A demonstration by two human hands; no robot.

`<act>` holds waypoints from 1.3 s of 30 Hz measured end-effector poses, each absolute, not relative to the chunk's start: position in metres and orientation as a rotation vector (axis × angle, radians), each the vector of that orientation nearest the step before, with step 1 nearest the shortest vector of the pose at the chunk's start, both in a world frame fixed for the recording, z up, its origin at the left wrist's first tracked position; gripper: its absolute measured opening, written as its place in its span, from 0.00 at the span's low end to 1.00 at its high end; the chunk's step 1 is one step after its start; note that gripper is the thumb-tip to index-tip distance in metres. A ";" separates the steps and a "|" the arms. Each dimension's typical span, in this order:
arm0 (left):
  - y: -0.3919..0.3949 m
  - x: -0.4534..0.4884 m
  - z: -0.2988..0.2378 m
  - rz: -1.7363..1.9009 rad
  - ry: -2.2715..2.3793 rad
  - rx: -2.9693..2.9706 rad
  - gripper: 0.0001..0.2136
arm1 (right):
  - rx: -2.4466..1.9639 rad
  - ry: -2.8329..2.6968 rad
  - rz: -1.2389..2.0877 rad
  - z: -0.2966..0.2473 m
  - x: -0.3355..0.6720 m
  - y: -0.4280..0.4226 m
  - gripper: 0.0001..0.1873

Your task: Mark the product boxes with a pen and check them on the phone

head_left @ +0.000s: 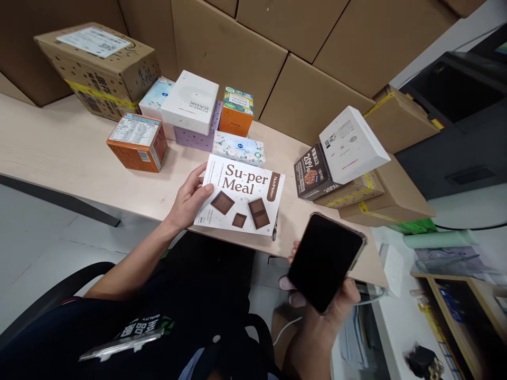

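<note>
My left hand (189, 199) grips the left edge of a white "Su-per Meal" box (241, 195) that lies flat near the front edge of the wooden table (59, 153). The box shows brown chocolate squares. My right hand (317, 303) holds a phone (325, 259) with a dark screen, just off the table's front edge. A pen (274, 228) lies beside the box on its right.
Behind the box stand an orange box (137, 142), a white "Power Bank" box (190, 101), a purple box (198, 138), a tissue pack (238, 148) and a taped cardboard carton (99, 66). To the right, a dark snack box (312, 174) and a white box (352, 143) rest on flat cartons.
</note>
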State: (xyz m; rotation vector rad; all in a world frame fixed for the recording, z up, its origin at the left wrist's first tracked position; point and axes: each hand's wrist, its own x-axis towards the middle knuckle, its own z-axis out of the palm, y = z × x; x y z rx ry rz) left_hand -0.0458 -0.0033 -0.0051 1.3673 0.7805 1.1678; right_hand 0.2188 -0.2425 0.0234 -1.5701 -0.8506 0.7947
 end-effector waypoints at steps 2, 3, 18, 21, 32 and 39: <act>-0.003 -0.045 -0.005 1.171 0.780 1.366 0.33 | -1.319 -0.595 1.184 0.037 0.196 -0.231 0.44; -0.003 -0.044 -0.005 1.176 0.775 1.361 0.34 | -1.232 -0.519 1.299 0.043 0.184 -0.224 0.43; -0.003 -0.046 -0.012 1.171 0.753 1.344 0.33 | -0.757 -0.379 1.688 0.044 0.116 -0.147 0.41; -0.004 -0.046 -0.009 1.169 0.767 1.354 0.33 | -0.832 -0.450 1.656 0.043 0.114 -0.141 0.43; -0.005 -0.046 -0.008 1.156 0.750 1.350 0.33 | -0.879 -0.534 1.558 0.042 0.115 -0.134 0.42; -0.006 -0.045 -0.006 1.157 0.748 1.353 0.34 | -0.861 -0.520 1.560 0.043 0.114 -0.132 0.40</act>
